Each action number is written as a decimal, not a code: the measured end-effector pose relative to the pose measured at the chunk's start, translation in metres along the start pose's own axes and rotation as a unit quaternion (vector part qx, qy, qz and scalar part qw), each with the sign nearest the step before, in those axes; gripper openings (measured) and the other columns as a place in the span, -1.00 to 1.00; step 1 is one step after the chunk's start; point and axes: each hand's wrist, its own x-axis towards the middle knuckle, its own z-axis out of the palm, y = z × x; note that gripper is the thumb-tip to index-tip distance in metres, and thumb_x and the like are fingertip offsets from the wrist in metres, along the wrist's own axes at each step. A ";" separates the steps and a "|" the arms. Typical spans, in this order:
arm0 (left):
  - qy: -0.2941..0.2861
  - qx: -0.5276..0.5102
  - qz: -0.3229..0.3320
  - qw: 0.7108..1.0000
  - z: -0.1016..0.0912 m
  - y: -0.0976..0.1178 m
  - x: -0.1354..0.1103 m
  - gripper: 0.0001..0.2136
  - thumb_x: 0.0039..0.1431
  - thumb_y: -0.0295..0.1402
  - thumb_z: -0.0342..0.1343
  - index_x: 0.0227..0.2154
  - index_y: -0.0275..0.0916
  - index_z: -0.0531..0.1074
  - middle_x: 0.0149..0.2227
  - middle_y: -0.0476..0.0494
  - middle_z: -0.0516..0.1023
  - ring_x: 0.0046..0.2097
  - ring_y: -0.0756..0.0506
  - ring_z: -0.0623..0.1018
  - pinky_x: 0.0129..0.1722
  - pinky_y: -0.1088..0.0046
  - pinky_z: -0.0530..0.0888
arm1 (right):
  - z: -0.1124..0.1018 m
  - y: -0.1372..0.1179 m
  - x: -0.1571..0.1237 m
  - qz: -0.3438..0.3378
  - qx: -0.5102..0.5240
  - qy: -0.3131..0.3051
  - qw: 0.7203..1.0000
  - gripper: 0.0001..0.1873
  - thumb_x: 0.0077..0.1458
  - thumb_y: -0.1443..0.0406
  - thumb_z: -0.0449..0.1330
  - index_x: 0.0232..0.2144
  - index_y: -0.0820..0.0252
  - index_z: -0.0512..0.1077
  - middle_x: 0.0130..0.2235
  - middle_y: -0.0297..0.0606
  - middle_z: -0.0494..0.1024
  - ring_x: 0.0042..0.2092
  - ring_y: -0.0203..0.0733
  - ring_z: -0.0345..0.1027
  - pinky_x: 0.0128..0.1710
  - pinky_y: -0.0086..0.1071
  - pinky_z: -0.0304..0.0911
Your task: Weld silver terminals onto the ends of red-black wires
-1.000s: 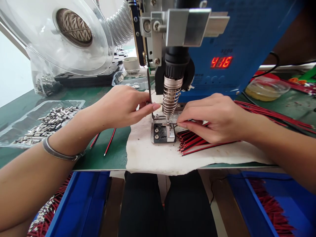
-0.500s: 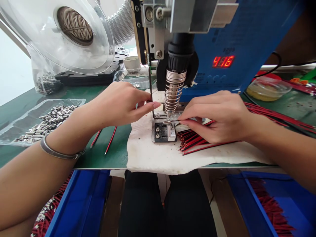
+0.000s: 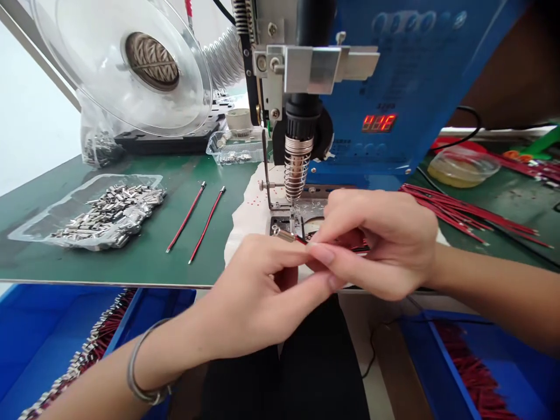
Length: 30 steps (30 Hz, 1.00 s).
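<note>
A short red-and-black wire (image 3: 301, 240) with a small silver metal piece (image 3: 285, 234) on its end sits at the fingertips of both my hands. My right hand (image 3: 376, 242) is closed, its thumb and index finger pinching the wire. From the left, my left hand (image 3: 266, 291) also closes on the wire, its fingertips meeting the right ones; the exact grip is partly hidden. Just behind the metal piece stands the soldering machine's spring-wrapped tip (image 3: 298, 169), over a small metal fixture (image 3: 280, 223). More wires under my right hand are mostly covered.
Left of the cloth (image 3: 245, 224), two red-and-black wires (image 3: 186, 219) lie on the green table (image 3: 188, 169). A clear tray (image 3: 30, 233) holds small metal parts. Red wires (image 3: 472, 210) lie at right. Blue bins (image 3: 153, 315) stand below the table edge. The blue machine (image 3: 420, 76) fills the back.
Both hands have drawn back from the tip toward me and come together. The wire now carries the metal piece in front of the fixture. The camera view has shifted.
</note>
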 end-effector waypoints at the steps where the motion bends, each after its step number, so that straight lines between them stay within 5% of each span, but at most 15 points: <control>1: 0.022 -0.031 -0.007 0.999 0.008 0.000 -0.001 -0.79 0.24 -0.30 0.20 -0.52 -0.14 0.57 -0.63 0.05 0.44 -0.60 0.02 0.37 -0.65 0.46 0.27 | 0.001 0.000 -0.001 0.002 0.008 0.002 1.000 -0.87 0.22 0.42 0.24 -0.38 0.19 0.41 -0.50 -0.45 0.42 -0.52 -0.41 0.17 -0.53 -0.44 0.13; 5: 0.072 -0.085 -0.037 0.993 0.007 0.007 -0.004 -0.77 0.27 -0.32 0.18 -0.52 -0.17 0.54 -0.55 0.04 0.56 -0.53 0.02 0.47 -0.57 0.46 0.37 | -0.006 0.006 -0.003 -0.016 -0.007 -0.010 1.000 -0.94 0.29 0.36 0.22 -0.29 0.21 0.46 -0.42 -0.39 0.53 -0.47 -0.40 0.27 -0.50 -0.46 0.18; 11: 0.080 0.157 -0.096 0.980 -0.058 0.005 -0.007 -0.63 0.37 -0.17 0.03 -0.55 -0.19 0.42 -0.59 0.02 0.39 -0.52 0.02 0.33 -0.52 0.40 0.23 | -0.024 0.029 -0.003 -0.135 -0.217 -0.041 0.966 -0.85 0.26 0.46 0.15 -0.23 0.14 0.45 -0.35 -0.38 0.58 -0.37 -0.36 0.44 -0.46 -0.45 0.19; 14: 0.068 0.336 -0.162 0.925 -0.093 -0.012 0.000 -0.55 0.37 -0.09 -0.04 -0.60 -0.21 0.30 -0.65 0.01 0.24 -0.54 0.00 0.24 -0.48 0.36 0.17 | -0.029 0.037 -0.002 -0.147 -0.234 -0.057 0.959 -0.80 0.22 0.49 0.12 -0.22 0.12 0.44 -0.36 -0.39 0.55 -0.39 -0.36 0.39 -0.48 -0.44 0.13; 17: -0.020 0.485 -0.235 0.842 -0.114 -0.032 0.010 -0.50 0.31 0.05 -0.07 -0.61 -0.19 0.31 -0.62 -0.08 0.36 -0.54 -0.05 0.25 -0.47 0.35 0.15 | -0.033 0.038 -0.001 -0.145 -0.242 -0.099 0.954 -0.77 0.18 0.53 0.11 -0.23 0.15 0.45 -0.37 -0.38 0.52 -0.43 -0.36 0.31 -0.51 -0.41 0.05; 20: -0.088 0.560 -0.286 0.773 -0.117 -0.042 0.019 -0.51 0.32 0.05 -0.15 -0.54 -0.17 0.41 -0.49 -0.19 0.53 -0.47 -0.16 0.39 -0.46 0.32 0.19 | -0.036 0.037 0.000 -0.142 -0.249 -0.120 0.950 -0.77 0.19 0.53 0.09 -0.23 0.17 0.46 -0.42 -0.41 0.48 -0.47 -0.36 0.26 -0.51 -0.39 0.02; 24: -0.136 0.616 -0.296 0.717 -0.106 -0.041 0.023 -0.49 0.37 -0.08 -0.27 -0.49 -0.21 0.48 -0.40 -0.31 0.61 -0.34 -0.31 0.56 -0.33 0.21 0.35 | -0.036 0.039 -0.001 -0.136 -0.246 -0.135 0.950 -0.80 0.22 0.52 0.12 -0.25 0.17 0.47 -0.46 -0.45 0.48 -0.47 -0.37 0.27 -0.46 -0.40 0.10; 30: -0.167 0.628 -0.279 0.707 -0.105 -0.041 0.025 -0.41 0.38 -0.13 -0.33 -0.39 -0.28 0.59 -0.32 -0.44 0.65 -0.19 -0.44 0.63 -0.14 0.04 0.44 | -0.034 0.041 -0.002 -0.133 -0.246 -0.136 0.950 -0.84 0.25 0.45 0.13 -0.31 0.13 0.46 -0.48 -0.46 0.48 -0.48 -0.36 0.28 -0.46 -0.40 0.13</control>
